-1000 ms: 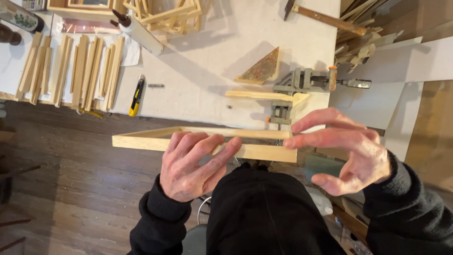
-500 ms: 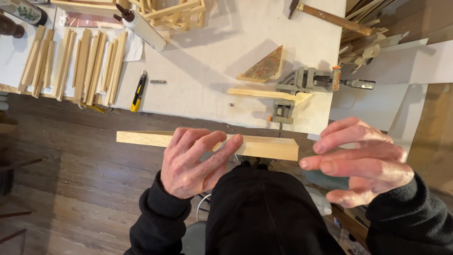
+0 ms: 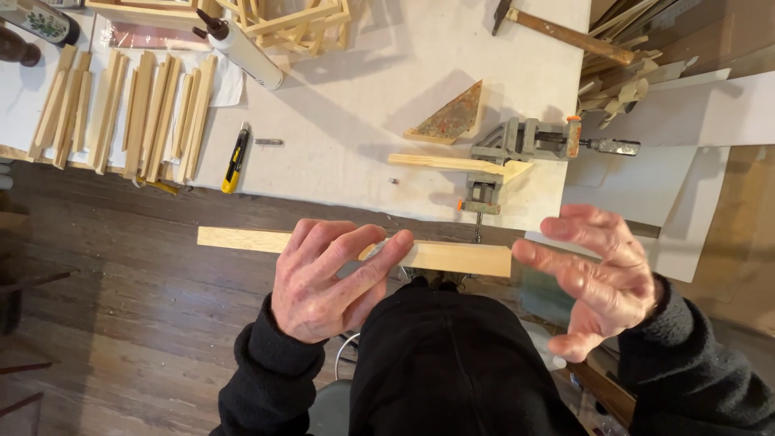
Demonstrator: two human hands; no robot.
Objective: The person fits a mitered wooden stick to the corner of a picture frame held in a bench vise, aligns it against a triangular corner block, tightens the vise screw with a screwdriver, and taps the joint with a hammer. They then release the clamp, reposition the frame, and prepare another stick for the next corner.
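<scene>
Slat is held level just in front of the bench edge, below the clamp. Left hand is laid over its middle, fingers together across it. Right hand is spread apart beside its end, apparently not touching.

A: Your left hand lies over the wooden strip, which runs crosswise before the table. Your right hand is just off its right end, apart from it.

B: And on the table?

A: The corner clamp sits at your right, holding a slat; the triangular block lies behind that. A row of slats lies far left, the utility knife beside them.
</scene>
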